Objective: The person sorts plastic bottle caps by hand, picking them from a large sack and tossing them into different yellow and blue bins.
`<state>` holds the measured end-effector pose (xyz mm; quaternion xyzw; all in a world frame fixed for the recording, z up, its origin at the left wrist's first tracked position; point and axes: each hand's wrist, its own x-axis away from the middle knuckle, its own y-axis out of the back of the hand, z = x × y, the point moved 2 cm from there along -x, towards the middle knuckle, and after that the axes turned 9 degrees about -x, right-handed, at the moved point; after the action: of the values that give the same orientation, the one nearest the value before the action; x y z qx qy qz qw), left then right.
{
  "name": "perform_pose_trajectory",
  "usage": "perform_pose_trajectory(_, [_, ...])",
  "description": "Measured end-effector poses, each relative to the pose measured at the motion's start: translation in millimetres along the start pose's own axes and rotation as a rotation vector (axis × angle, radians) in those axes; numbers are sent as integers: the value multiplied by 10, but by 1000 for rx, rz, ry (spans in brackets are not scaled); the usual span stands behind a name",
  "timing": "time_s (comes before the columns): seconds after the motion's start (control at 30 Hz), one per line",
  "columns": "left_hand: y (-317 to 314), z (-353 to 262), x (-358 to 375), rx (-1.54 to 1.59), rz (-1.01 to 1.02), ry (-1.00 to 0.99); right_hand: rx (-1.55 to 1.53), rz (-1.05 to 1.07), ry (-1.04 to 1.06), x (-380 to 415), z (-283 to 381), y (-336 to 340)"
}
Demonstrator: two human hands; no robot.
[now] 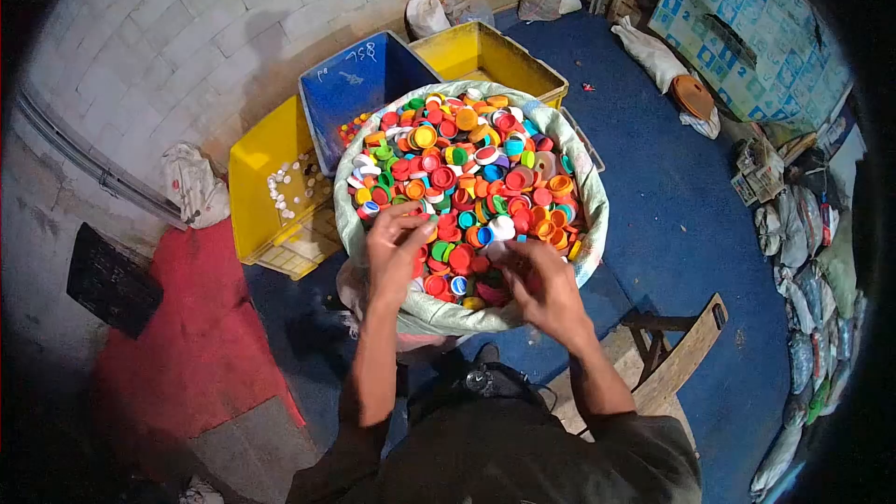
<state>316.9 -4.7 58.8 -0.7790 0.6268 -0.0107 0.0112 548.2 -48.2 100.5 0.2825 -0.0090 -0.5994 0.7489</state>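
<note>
A large sack (597, 224) with a rolled pale green rim stands before me, filled with plastic bottle caps (459, 259) in red, orange, white, green, yellow and blue. Over the near left part of the caps is my left hand (394, 250), its thumb and fingers drawn together at a small cap-sized item that I cannot make out clearly. My right hand (544, 285) is over the near right part, with fingers bent around a whitish cap (496, 251). Its lower fingers are partly hidden.
Behind the sack stand a blue bin (350, 75) and a yellow crate (495, 42). Another yellow crate (257, 196) at left holds white caps. A wooden stool (674, 355) is at my right. Filled bags (812, 299) line the right side, and a red mat (187, 336) lies left.
</note>
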Motion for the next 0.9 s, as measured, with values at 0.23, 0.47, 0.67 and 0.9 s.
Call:
perform_pose_trajectory(0.23, [145, -50, 301, 773, 64, 227, 335, 128, 66, -544, -238, -96])
perform_pose_trajectory(0.47, [156, -10, 329, 697, 6, 339, 629, 172, 82, -605, -247, -275])
perform_pose_trajectory(0.67, [172, 15, 245, -180, 12, -56, 415, 63, 144, -556, -343, -325])
perform_pose_trajectory(0.9, [51, -72, 177, -850, 147, -275, -1098, -267, -512, -275, -400, -93])
